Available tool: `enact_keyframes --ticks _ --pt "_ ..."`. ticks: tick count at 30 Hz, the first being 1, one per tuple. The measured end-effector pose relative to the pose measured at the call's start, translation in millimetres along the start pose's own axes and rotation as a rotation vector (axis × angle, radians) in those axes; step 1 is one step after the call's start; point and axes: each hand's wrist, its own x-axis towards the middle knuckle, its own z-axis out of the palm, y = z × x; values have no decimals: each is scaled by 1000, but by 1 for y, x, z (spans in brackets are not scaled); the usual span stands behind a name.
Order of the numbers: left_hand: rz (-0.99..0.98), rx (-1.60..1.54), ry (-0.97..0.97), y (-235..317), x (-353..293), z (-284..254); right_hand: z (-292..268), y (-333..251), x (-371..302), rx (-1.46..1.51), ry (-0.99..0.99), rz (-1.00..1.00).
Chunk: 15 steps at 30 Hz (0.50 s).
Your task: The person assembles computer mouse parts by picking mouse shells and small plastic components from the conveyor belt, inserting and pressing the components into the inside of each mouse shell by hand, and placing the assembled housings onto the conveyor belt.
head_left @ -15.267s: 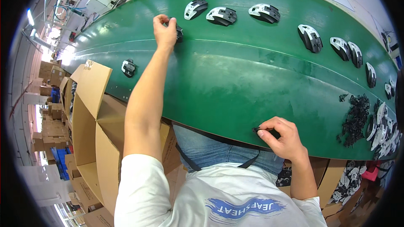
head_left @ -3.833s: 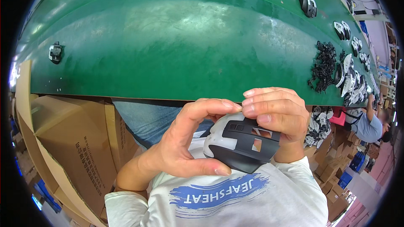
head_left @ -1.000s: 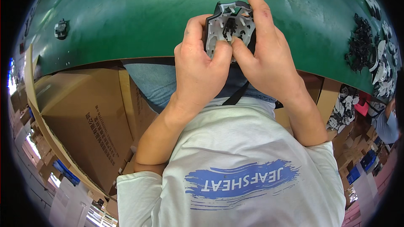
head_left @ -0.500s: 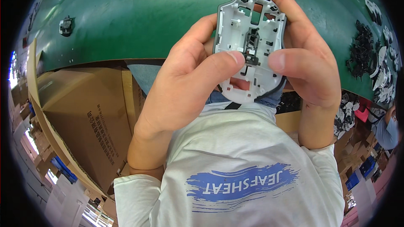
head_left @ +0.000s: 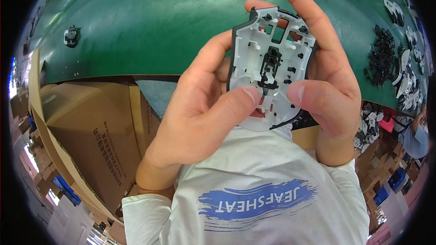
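My view shows the left hand [head_left: 195, 106] and right hand [head_left: 335, 73] both clamped on a white-and-black curved plastic mouse shell [head_left: 287, 54], its hollow inside facing me. A slim black plastic clip frame [head_left: 271, 59] lies along its middle — a slanted or heavy thumb push could, I judge, crack it or pop it loose, and a slack grip could drop both. I can't tell whether the frame is fully seated, and the shell's outer face and several fingertips are hidden. Farther off on the smooth green counter [head_left: 154, 27], the tangled black plastic parts [head_left: 380, 59] can't be told apart
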Motion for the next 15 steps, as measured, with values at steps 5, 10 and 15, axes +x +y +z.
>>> enact_keyframes --ticks 5,10,15 --pt "78 24 -22 -3 -4 0 20 1 22 62 -22 -56" --pt "121 -80 1 -26 -15 -28 7 17 28 -390 -260 -211" --pt "314 -284 -143 -13 -82 -78 -41 -31 32 -777 -85 -141"
